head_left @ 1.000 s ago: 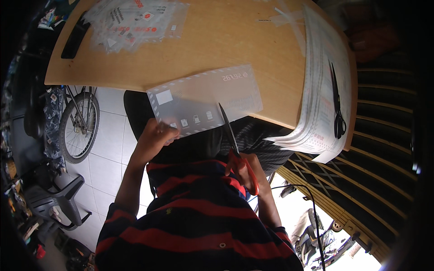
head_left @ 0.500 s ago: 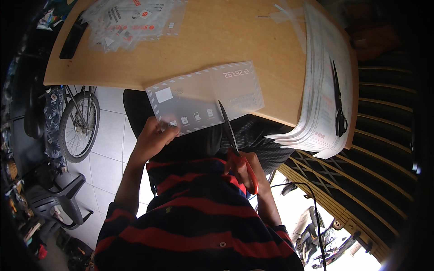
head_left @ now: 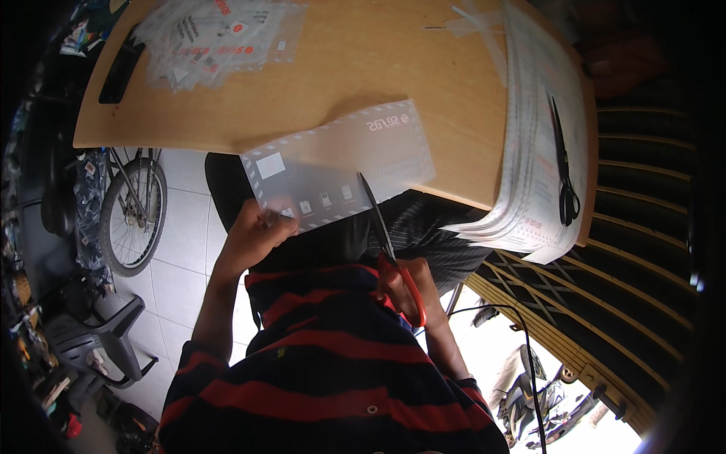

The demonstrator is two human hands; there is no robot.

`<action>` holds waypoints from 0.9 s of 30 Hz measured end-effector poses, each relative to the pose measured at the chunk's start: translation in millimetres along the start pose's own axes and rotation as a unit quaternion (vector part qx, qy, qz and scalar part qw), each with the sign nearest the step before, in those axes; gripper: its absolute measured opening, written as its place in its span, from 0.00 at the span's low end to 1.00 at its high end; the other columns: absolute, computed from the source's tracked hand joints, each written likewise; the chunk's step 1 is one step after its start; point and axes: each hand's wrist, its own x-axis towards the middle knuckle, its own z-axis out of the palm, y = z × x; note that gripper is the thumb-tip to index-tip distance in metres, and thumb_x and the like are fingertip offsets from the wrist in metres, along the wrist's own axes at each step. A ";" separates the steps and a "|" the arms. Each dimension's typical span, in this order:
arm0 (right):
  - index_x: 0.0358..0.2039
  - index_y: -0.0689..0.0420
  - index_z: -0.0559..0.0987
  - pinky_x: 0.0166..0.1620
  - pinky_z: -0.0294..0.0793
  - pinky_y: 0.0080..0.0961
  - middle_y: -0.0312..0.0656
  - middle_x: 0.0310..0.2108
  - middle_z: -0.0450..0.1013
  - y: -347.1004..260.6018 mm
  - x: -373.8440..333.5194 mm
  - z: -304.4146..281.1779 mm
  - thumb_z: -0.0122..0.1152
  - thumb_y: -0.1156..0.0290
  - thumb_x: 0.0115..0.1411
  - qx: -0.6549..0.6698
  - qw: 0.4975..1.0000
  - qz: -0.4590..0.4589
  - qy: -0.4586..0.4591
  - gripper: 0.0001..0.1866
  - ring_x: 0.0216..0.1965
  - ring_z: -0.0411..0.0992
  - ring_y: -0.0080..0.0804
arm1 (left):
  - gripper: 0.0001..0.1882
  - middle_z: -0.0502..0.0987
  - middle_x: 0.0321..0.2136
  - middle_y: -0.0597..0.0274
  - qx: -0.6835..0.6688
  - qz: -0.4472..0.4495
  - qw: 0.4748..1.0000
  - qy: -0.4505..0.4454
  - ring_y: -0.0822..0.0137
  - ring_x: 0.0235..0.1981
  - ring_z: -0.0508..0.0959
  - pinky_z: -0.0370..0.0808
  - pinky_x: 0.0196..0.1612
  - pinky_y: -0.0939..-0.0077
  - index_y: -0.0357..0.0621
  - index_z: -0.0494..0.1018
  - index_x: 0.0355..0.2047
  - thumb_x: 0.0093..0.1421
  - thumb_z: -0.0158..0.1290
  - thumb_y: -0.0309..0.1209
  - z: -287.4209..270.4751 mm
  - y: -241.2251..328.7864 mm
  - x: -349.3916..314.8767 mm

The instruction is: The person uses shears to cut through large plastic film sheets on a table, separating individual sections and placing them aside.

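A translucent plastic sheet [head_left: 314, 163] with a dashed border, small white icons and a white square lies partly on the table and partly over my lap. My left hand [head_left: 255, 233] pinches its near left corner between thumb and fingers. Scissors [head_left: 383, 233] with dark blades and red-orange handles are in my right hand [head_left: 392, 281], closed around the handles. The upper blade lies over the sheet's near edge, its tip around the middle. Whether the other blade runs beneath the sheet is hidden.
A thick stack of printed sheets [head_left: 522, 181] hangs over the right table edge, with black scissors [head_left: 566, 181] on top. Several cut clear pieces [head_left: 219, 45] lie at the far left of the wooden table [head_left: 355, 68]. A bicycle wheel [head_left: 134, 216] and dark chair [head_left: 102, 340] stand left.
The sheet and the scissors have shifted slightly to the left, along with a small movement of the whole view. Both hands keep their hold.
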 end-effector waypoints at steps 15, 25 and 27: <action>0.16 0.63 0.72 0.22 0.66 0.23 0.39 0.11 0.67 -7.4 1.6 7.3 0.33 0.28 0.65 0.036 0.999 -0.011 0.013 0.46 0.15 0.69 0.26 | 0.06 0.78 0.22 0.66 0.164 0.101 0.980 -0.046 0.78 0.22 0.74 0.69 0.27 0.80 0.38 0.78 0.31 0.59 0.59 0.28 3.7 7.6 -5.3; 0.17 0.63 0.73 0.21 0.63 0.23 0.37 0.11 0.65 -17.4 3.4 11.5 0.35 0.29 0.66 -0.023 0.997 -0.022 0.073 0.45 0.14 0.66 0.26 | 0.06 0.79 0.24 0.64 0.184 0.112 0.975 -0.057 0.74 0.24 0.75 0.71 0.29 0.77 0.36 0.77 0.32 0.59 0.59 0.27 7.0 13.5 -5.7; 0.17 0.63 0.73 0.21 0.62 0.23 0.36 0.11 0.65 -9.4 4.0 10.3 0.36 0.29 0.66 0.004 0.996 -0.051 0.074 0.45 0.14 0.66 0.25 | 0.06 0.79 0.25 0.63 0.186 0.128 0.972 -0.068 0.73 0.25 0.76 0.72 0.30 0.76 0.36 0.77 0.33 0.59 0.58 0.27 8.2 13.3 -5.0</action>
